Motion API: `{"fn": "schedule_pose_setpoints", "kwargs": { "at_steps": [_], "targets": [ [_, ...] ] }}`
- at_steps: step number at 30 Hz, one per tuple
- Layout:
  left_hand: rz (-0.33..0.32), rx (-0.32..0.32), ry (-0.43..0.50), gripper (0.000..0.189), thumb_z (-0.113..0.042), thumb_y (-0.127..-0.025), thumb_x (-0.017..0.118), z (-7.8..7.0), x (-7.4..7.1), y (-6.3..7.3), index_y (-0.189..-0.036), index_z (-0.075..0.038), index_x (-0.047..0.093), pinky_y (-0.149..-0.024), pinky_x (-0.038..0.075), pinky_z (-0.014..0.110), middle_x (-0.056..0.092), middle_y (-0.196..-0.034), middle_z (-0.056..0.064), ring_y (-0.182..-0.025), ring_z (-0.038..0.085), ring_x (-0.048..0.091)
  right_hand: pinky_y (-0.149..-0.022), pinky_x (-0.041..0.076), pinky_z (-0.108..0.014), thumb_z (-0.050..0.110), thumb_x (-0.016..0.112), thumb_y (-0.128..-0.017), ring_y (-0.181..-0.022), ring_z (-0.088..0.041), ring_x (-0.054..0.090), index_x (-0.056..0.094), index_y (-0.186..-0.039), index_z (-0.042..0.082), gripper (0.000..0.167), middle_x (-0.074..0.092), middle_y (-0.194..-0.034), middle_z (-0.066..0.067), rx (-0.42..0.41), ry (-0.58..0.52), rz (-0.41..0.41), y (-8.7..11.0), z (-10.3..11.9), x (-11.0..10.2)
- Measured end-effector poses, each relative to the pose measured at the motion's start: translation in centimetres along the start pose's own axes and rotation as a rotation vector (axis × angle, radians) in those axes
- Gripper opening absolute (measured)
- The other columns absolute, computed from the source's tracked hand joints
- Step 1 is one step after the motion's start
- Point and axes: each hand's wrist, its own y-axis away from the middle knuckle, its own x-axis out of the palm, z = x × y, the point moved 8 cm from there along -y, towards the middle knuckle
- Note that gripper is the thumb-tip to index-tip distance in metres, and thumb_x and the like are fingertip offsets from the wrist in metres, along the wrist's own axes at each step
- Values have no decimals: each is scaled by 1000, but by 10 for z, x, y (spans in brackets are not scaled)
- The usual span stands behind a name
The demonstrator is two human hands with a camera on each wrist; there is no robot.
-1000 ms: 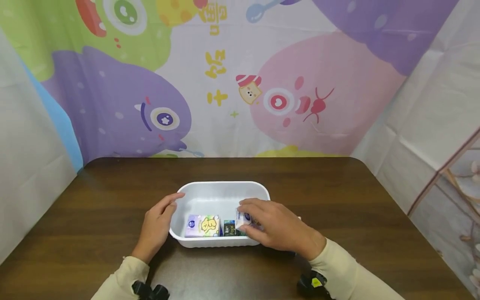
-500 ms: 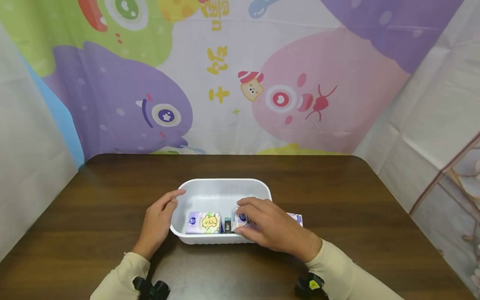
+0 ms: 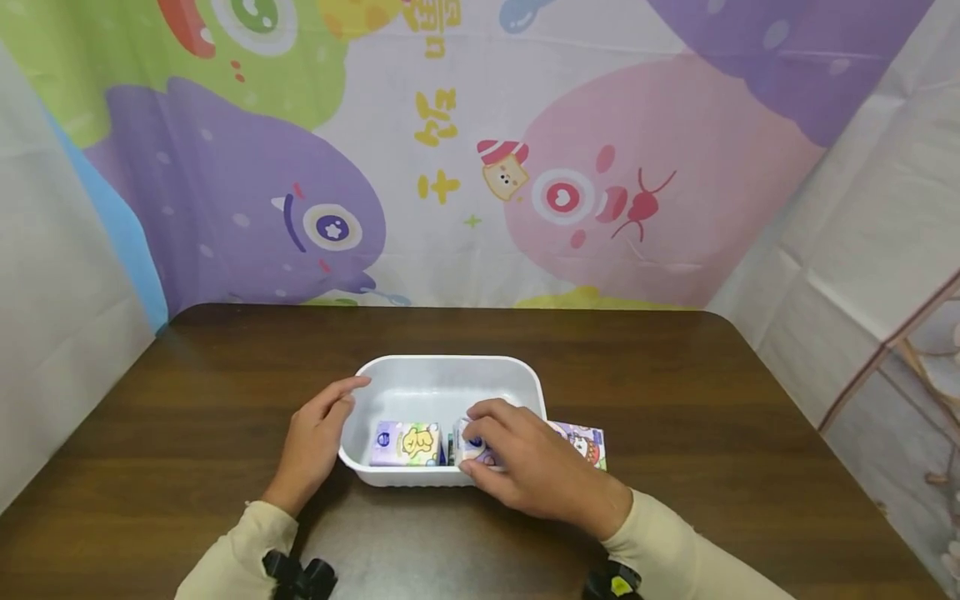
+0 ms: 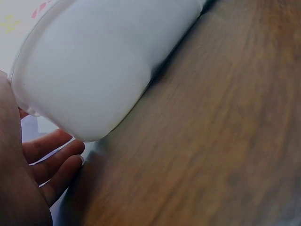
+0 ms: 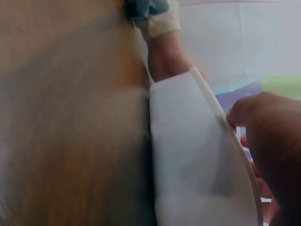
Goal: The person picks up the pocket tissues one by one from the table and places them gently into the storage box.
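Observation:
My right hand (image 3: 536, 467) reaches over the front right of a white plastic tray (image 3: 442, 389). Thumb and fingers pinch a small white and purple pack (image 3: 465, 448), partly covered by the hand. To its left in the tray lies a soft-looking purple and white pack (image 3: 407, 444) with a yellow cartoon figure, probably tissues. A sliver of a dark green pack (image 3: 451, 450) shows between them. My left hand (image 3: 315, 437) touches the tray's left end, fingers relaxed. In the left wrist view, several of its fingers (image 4: 61, 172) hang loosely beside the tray's outer wall.
Right of the tray, partly behind my right hand, lies another purple cartoon-printed pack (image 3: 588, 443). The tray stands on a dark brown wooden table (image 3: 675, 375). A cartoon-printed curtain (image 3: 450, 267) hangs behind the table's far edge.
My right hand has shifted left with the pinched pack, which covers most of the dark green one. More of the pack outside the tray shows. My left hand stays at the tray.

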Motion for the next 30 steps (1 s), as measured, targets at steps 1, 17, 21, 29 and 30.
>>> {"fn": "schedule_pose_setpoints", "kwargs": {
  "at_steps": [1,17,21,29,30],
  "targets": [
    [1,2,-6,32,-22,-106,46,0,0,0,-129,-15,68,-100,39,44,64,-131,9,-118,22,55,-88,49,-34,32,68,-94,-98,-20,60,63,-108,12,25,59,-123,-6,10,-4,2,0,1,0],
    [30,-19,7,34,-23,-107,44,-2,1,2,-132,-14,66,-103,37,48,61,-133,11,-120,25,53,-106,42,-33,21,63,-95,-120,-16,58,68,-109,11,17,61,-129,-5,-4,-75,64,2,10,8],
    [22,-9,3,33,-22,-107,45,-1,1,2,-131,-13,66,-103,38,48,62,-134,11,-121,26,54,-109,39,-36,19,61,-95,-122,-17,57,68,-107,12,15,63,-129,-5,-52,-62,27,2,12,6],
    [22,9,-7,33,-24,-107,45,-2,1,1,-130,-15,67,-105,38,51,60,-138,9,-125,27,53,-106,42,-43,19,62,-94,-118,-14,58,69,-105,14,14,65,-124,-2,-42,-28,18,2,12,6],
    [24,5,-5,34,-24,-107,45,-1,2,1,-131,-15,67,-105,38,51,60,-138,9,-125,27,53,-105,42,-43,19,62,-94,-117,-14,58,69,-104,14,14,65,-123,-2,-42,-26,14,2,12,6]
  ]
}}
